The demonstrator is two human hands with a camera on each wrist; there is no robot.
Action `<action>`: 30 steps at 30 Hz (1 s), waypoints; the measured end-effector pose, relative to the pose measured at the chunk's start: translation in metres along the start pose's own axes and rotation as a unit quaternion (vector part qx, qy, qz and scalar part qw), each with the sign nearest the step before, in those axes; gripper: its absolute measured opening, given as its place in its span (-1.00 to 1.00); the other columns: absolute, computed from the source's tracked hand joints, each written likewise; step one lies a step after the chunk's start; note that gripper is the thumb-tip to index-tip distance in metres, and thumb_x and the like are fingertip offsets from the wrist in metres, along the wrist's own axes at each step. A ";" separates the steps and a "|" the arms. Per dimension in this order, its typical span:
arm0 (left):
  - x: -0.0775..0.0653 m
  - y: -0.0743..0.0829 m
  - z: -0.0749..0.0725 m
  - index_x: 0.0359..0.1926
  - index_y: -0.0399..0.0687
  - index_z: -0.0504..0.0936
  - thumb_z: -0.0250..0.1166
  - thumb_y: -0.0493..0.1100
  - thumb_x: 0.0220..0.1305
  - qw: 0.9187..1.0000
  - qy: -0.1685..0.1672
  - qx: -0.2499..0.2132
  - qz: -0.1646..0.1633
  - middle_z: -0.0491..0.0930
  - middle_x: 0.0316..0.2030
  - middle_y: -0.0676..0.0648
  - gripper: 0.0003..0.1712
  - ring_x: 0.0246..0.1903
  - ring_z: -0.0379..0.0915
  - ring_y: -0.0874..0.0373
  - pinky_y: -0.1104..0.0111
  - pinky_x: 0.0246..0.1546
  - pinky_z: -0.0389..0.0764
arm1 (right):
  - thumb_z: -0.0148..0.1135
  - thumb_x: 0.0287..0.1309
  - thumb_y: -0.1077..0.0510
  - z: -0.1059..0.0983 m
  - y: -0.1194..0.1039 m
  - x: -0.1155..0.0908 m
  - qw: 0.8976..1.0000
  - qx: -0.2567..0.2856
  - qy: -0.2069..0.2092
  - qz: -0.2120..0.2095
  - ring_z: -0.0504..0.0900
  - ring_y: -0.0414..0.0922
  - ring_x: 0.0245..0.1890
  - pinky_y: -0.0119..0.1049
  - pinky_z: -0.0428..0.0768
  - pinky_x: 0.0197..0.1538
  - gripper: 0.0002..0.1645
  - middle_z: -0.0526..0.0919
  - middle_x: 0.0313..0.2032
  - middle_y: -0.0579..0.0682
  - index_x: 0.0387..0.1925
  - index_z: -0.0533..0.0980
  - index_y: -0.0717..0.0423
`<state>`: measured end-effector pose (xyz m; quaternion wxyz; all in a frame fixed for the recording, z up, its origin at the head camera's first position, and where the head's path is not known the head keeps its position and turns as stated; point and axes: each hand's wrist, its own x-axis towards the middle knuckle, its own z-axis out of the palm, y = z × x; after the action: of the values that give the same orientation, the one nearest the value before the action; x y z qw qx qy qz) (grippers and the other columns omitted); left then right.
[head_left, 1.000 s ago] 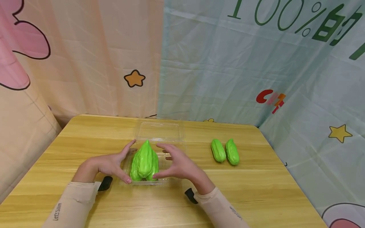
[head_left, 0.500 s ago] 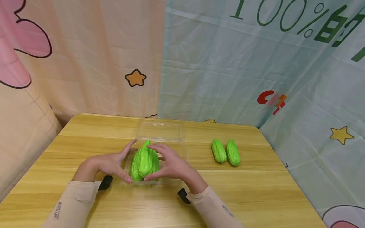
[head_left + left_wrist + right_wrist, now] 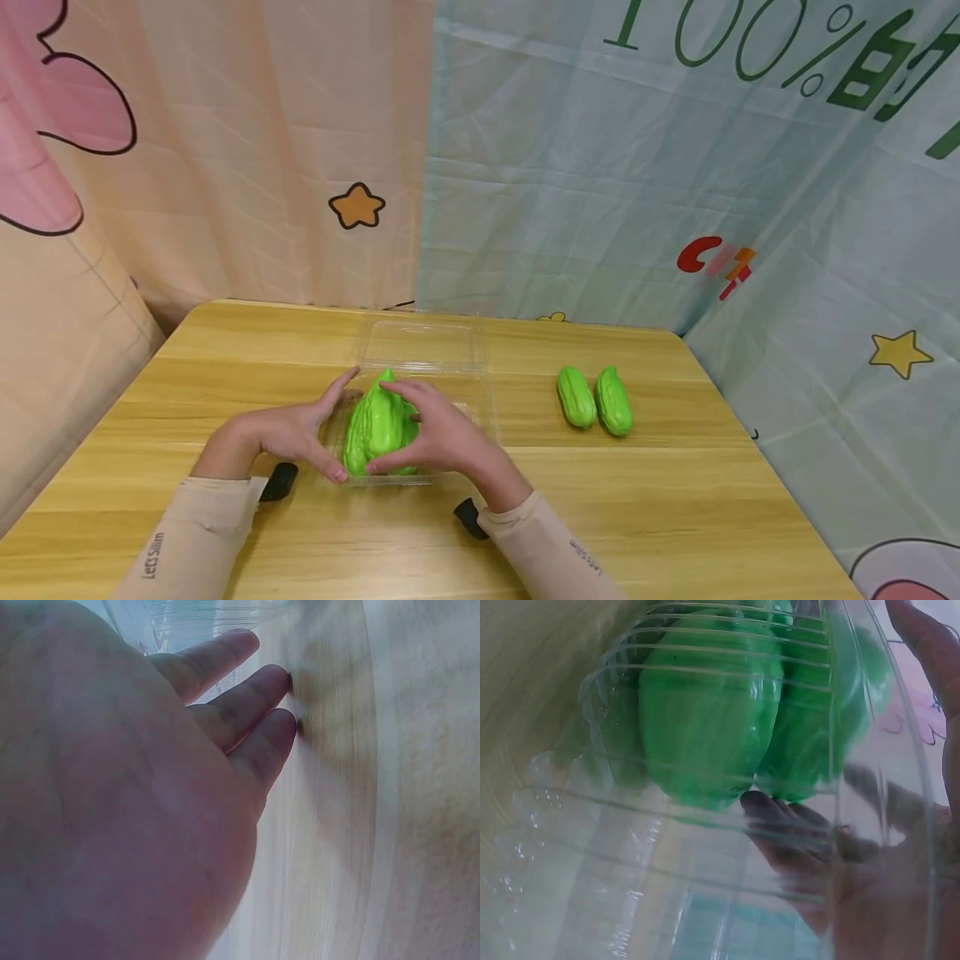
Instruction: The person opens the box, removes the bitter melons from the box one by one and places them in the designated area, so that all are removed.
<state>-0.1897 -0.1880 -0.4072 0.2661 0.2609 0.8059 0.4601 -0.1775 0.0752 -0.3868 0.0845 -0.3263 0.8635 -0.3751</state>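
In the head view a clear plastic clamshell box (image 3: 465,479) lies on the table, its lid (image 3: 420,342) folded back. Green bitter melons (image 3: 360,429) are piled in its left part, one on top (image 3: 386,421) of the others. My left hand (image 3: 296,429) spreads along the box's left side, thumb at the near corner. Straight fingers (image 3: 259,739) show beside the box in the left wrist view. My right hand (image 3: 442,429) curves over the top melon, thumb at its near end and index at its far end. Through the clear wall, the right wrist view shows fingertips (image 3: 757,806) beside the melons.
Two more bitter melons, one on the left (image 3: 576,397) and one on the right (image 3: 613,402), lie side by side on the wooden table (image 3: 690,500), right of the box. Printed curtains (image 3: 570,192) hang behind and beside the table.
My right hand has moved left, from the right side of the pile to over the top melon, which has turned slightly. The left hand has stayed in place.
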 end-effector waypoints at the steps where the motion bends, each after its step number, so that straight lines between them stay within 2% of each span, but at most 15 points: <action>1: 0.000 0.000 0.000 0.51 -0.04 -0.70 0.67 -0.05 -0.06 1.000 0.000 0.000 0.000 -0.26 0.50 -0.52 0.72 0.44 -0.40 -0.50 -0.40 0.30 -0.18 | 0.68 -0.17 -0.16 0.000 0.000 0.000 1.000 -0.002 0.001 0.002 0.40 -0.11 0.30 -0.26 0.51 0.18 0.22 0.29 0.42 -0.01 0.50 0.26 -0.04; 4: 0.000 0.000 0.000 0.51 -0.05 -0.70 0.67 -0.05 -0.06 1.000 0.001 0.002 0.002 -0.26 0.50 -0.52 0.72 0.44 -0.40 -0.51 -0.40 0.30 -0.18 | 0.67 -0.16 -0.17 0.001 0.000 0.001 1.000 -0.006 0.003 0.007 0.39 -0.09 0.31 -0.26 0.51 0.18 0.23 0.28 0.43 0.01 0.51 0.24 -0.04; 12: 0.000 0.000 0.000 0.50 -0.08 -0.70 0.66 -0.06 -0.06 1.000 0.000 -0.002 0.005 -0.24 0.50 -0.50 0.71 0.45 -0.39 -0.49 -0.38 0.31 -0.20 | 0.64 -0.13 -0.21 0.004 0.000 0.003 1.000 -0.026 0.007 0.009 0.27 -0.06 0.41 -0.08 0.40 0.31 0.27 0.24 0.47 -0.07 0.56 0.15 -0.16; 18: 0.001 0.000 0.001 0.50 -0.09 -0.70 0.66 -0.08 -0.06 1.000 -0.001 -0.006 0.007 -0.23 0.50 -0.50 0.71 0.45 -0.40 -0.47 -0.37 0.32 -0.22 | 0.65 -0.12 -0.19 0.004 -0.001 0.003 1.000 -0.017 0.006 0.010 0.34 -0.12 0.35 -0.18 0.42 0.28 0.29 0.30 0.44 -0.06 0.56 0.14 -0.05; 22: 0.001 0.000 0.001 0.50 -0.09 -0.70 0.66 -0.07 -0.06 1.000 0.000 -0.004 0.005 -0.22 0.49 -0.50 0.71 0.45 -0.39 -0.47 -0.36 0.32 -0.21 | 0.66 -0.13 -0.14 0.004 -0.002 0.003 1.000 -0.012 0.005 -0.004 0.40 -0.16 0.28 -0.25 0.46 0.23 0.24 0.36 0.38 -0.06 0.52 0.19 0.01; 30: 0.000 0.000 0.000 0.50 -0.09 -0.69 0.66 -0.05 -0.06 1.000 0.001 0.002 0.004 -0.21 0.49 -0.52 0.71 0.44 -0.37 -0.50 -0.38 0.31 -0.18 | 0.66 -0.12 -0.12 0.004 -0.001 0.002 0.999 -0.030 -0.001 -0.014 0.38 -0.13 0.30 -0.27 0.46 0.22 0.10 0.37 0.38 -0.05 0.44 0.34 -0.02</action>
<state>-0.1894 -0.1876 -0.4071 0.2628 0.2646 0.8061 0.4594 -0.1771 0.0709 -0.3881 0.0703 -0.3416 0.8695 -0.3498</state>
